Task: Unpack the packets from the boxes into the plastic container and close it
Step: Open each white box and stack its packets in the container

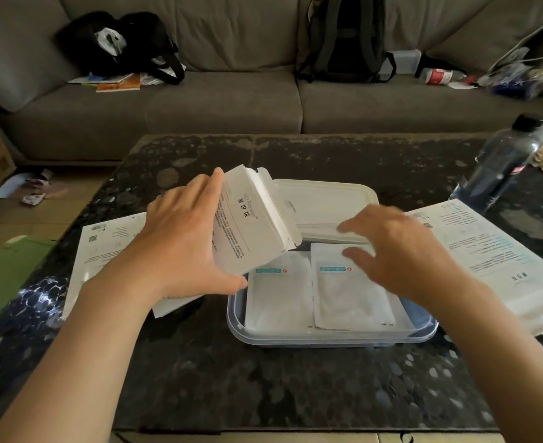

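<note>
Above the plastic container (327,342), tilted box (251,225) clasped between left hand (180,238) thumb and fingers, right hand (401,251) fingers spread over packets (279,298).

The right hand (401,251) is motion-blurred above the plastic container (327,340), hiding part of the right packet (350,298). The box (251,225) over the container's far-left corner covers the top of the left packet (276,302); the box's fine print is unreadable.

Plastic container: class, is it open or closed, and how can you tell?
Open: the plastic container has no cover on it; its lid lies behind it, and packets show inside.
</note>
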{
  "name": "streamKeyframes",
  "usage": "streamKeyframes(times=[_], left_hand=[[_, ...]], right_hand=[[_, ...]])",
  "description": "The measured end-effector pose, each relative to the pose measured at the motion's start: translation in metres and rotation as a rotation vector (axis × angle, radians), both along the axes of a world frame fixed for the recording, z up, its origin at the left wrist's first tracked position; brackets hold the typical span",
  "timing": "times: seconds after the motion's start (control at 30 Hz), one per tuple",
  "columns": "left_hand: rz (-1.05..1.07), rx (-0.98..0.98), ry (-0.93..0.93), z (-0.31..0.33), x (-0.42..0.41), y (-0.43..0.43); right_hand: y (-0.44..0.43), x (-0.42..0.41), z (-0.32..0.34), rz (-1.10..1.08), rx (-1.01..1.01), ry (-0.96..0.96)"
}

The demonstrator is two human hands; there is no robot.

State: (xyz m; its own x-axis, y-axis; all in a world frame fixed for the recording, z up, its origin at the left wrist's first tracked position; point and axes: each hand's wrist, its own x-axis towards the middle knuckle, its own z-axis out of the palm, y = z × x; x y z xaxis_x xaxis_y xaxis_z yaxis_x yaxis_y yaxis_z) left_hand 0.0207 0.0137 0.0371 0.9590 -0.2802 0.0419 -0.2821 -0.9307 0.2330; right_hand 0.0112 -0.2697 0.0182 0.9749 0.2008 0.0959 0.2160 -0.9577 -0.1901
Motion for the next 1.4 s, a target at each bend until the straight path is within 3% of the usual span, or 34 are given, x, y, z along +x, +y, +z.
streamKeyframes(times=[0.13,0.27,0.73,1.4], left_hand=[[-0.054,0.025,-0.016,-0.006,-0.001,-0.009],[-0.084,0.046,-0.03,-0.011,-0.001,-0.015],[-0.098,0.081,-0.006,-0.008,-0.002,-0.018],[-0.127,0.1,0.02,-0.007,-0.004,-0.019]], right_hand=[[0.021,-0.014,-0.008,0.1,-0.104,0.381],[0.017,-0.019,-0.01,0.138,-0.166,0.54],[0.013,-0.019,0.001,0.093,-0.306,0.588],[0.008,-0.014,-0.004,0.119,-0.352,0.636]])
